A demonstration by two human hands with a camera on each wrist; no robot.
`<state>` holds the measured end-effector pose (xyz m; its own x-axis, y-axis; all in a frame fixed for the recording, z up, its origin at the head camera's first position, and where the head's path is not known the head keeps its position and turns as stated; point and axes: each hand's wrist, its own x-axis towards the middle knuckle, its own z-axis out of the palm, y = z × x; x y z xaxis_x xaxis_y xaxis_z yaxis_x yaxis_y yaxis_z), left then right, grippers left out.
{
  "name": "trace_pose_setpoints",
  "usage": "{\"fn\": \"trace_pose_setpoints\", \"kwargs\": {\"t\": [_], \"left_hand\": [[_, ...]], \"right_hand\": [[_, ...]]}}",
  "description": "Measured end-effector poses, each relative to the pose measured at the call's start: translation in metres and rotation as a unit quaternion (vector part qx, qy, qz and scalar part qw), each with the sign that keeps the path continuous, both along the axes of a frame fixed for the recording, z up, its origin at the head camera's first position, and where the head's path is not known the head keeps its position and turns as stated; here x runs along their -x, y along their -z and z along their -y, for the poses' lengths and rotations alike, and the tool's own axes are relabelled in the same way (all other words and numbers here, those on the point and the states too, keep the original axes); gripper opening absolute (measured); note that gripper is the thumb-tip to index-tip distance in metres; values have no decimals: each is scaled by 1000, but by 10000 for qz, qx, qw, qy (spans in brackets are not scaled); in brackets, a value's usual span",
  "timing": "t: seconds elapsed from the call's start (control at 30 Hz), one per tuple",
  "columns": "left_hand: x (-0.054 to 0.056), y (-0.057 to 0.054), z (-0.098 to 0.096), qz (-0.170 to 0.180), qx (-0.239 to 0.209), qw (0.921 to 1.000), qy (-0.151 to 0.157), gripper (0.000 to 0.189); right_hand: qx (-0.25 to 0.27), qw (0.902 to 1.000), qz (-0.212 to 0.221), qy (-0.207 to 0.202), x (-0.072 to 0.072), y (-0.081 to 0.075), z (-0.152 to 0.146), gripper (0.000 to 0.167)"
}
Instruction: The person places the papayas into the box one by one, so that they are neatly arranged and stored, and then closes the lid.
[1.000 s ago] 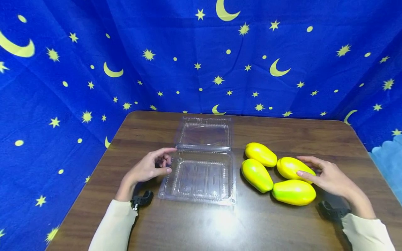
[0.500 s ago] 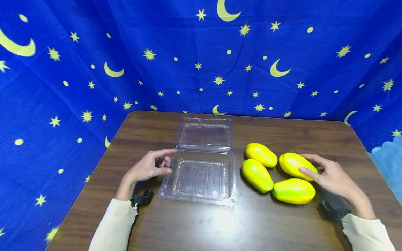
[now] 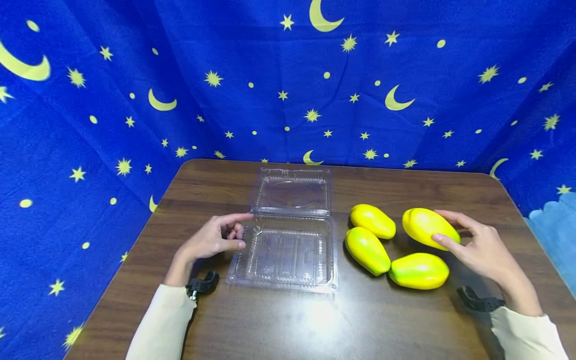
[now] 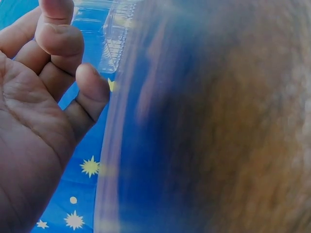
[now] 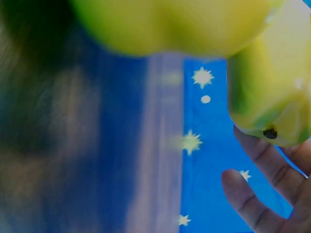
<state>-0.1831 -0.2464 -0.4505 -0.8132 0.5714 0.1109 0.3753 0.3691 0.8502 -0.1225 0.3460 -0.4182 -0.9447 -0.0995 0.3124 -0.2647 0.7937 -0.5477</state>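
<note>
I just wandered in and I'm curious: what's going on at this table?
A person's right-hand grip holds a yellow fruit, which appears to be raised off the wooden table. Three more yellow fruits lie on the table nearby. The left-hand grip is at the left edge of a clear plastic container, though I can't tell whether it touches it. The container's lid is folded open, and all four fruits are outside it.

Curtained-off workspace, starry blue cloth, wooden table
</note>
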Motion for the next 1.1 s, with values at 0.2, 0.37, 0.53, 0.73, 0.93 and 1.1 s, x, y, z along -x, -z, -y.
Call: {"fn": "trace_pose_setpoints", "kwargs": {"t": [0.2,0.37,0.53,0.73,0.93,1.1], "left_hand": [[-3,-1,4,-8,-5,10000,-23,66],[-5,0,5,-17,-122,9999,0,65],[-4,-1,3,-55,-123,9999,45,65],[-1,-3,1,33,-83,9999,60,66],[-1,-3,3,92,-124,9999,64,66],[-1,-2,4,76,-160,9998,84,66]], "right_hand": [[160,9989,-423,-150,1,-11,10,60],[166,9975,-653,-225,2,-20,20,62],[98,9949,-956,-304,-1,-29,30,67],[81,9938,-1062,-327,-3,-44,52,67],[274,9946,-932,-368,-3,-56,83,60],[354,9941,-907,-469,0,-62,106,59]]}}
